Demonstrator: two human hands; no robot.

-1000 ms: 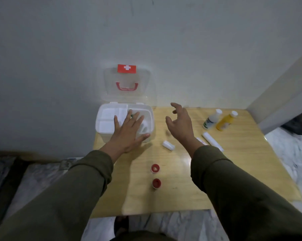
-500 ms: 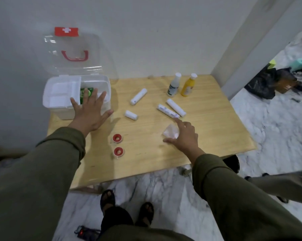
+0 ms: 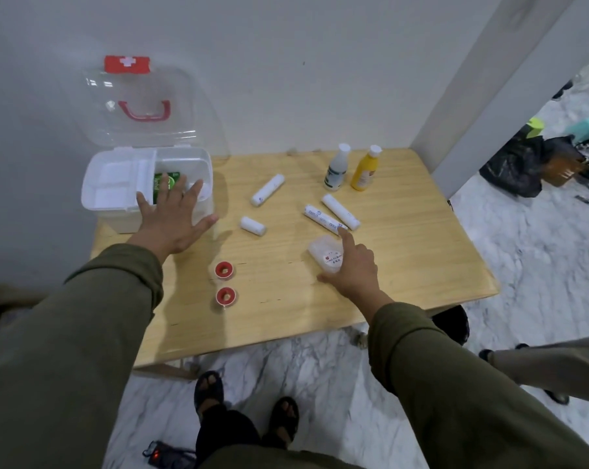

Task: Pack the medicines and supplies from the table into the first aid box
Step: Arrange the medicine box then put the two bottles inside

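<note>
Light wooden surface [image 3: 405, 258] against a grey wall. At far left, open white first aid box [image 3: 117, 214]. Along the back, white bottle [image 3: 336, 169] beside yellow bottle [image 3: 366, 169]. Mid-surface, four white rolls [image 3: 267, 190], [image 3: 252, 226], [image 3: 323, 219], [image 3: 340, 211], clear packet [image 3: 323, 250]. Near front, two red caps [image 3: 224, 269], [image 3: 225, 295].

A pale wooden surface [image 3: 421, 238] stands against a plain grey wall [image 3: 286, 62], over white marbled floor [image 3: 540, 248].
</note>
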